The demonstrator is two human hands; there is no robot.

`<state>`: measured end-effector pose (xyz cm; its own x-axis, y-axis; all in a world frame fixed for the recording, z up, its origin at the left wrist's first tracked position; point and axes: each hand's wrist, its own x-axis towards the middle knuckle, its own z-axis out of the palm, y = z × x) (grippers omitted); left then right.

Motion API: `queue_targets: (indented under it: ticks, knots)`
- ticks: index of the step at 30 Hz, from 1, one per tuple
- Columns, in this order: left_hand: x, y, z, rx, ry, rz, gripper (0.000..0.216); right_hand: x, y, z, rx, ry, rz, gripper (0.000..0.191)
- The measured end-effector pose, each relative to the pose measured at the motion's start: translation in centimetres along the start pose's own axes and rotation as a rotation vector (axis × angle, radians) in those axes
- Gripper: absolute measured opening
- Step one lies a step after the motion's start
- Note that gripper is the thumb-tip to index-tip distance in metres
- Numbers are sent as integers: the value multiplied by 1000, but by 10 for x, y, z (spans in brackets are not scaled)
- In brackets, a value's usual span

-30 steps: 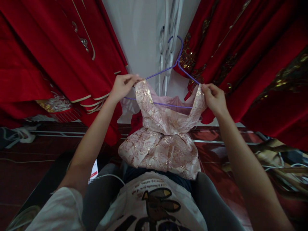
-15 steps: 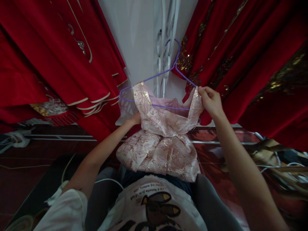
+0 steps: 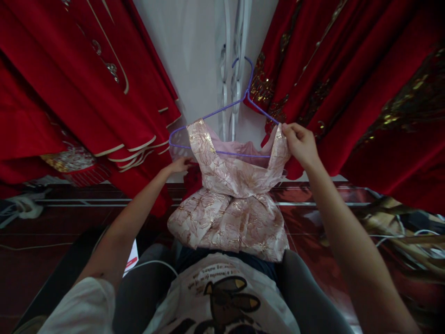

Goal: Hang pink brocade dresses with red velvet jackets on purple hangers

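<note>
A pink dress (image 3: 239, 178) with gold floral brocade lies over my lap, its flared skirt towards me. A purple hanger (image 3: 225, 107) runs through its neck opening, with the hook pointing away from me. My right hand (image 3: 299, 141) is closed, pinching the right shoulder strap where it meets the hanger's arm. The left strap (image 3: 200, 134) sits on the other arm of the hanger, whose end pokes out past it. Beside the bodice, my left hand (image 3: 181, 165) is apart from the dress with its fingers loosely stretched out, holding nothing.
Red garments (image 3: 139, 83) with pale trim hang on the left, and red garments with gold sequins (image 3: 313, 83) on the right. White metal bars (image 3: 229, 102) stand between them. A lit phone screen (image 3: 132, 256) and a white cable (image 3: 156, 262) are by my left leg.
My left hand has come out from behind the dress's side and moved left, away from it. The right hand keeps its pinch on the strap. The phone screen has come into view.
</note>
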<state>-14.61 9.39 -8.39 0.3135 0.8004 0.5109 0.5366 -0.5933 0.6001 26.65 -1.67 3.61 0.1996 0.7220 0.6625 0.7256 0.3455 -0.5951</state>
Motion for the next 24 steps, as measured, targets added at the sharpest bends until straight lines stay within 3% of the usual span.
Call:
queue_targets:
  ticks: [3,6,9,13,18,24]
  knots:
    - [23,15,-32,-101,-115,-66,31,-2,-5,-3,-41,17,13,38]
    - [52,40,-65,-118,-107,-142,31,-7,-13,-5,-105,42,20,36]
    - [77,65,-83,-84,17,-134,27,-12,-23,-8,-191,86,-9,35]
    - [92,92,-78,24,120,-111,21,-17,-37,-15,-287,153,-66,36]
    - [77,133,-60,367,287,-197,16,-18,-46,-23,-368,180,-104,38]
    - [63,182,-50,476,164,-229,29,-19,-51,-16,-413,179,-103,41]
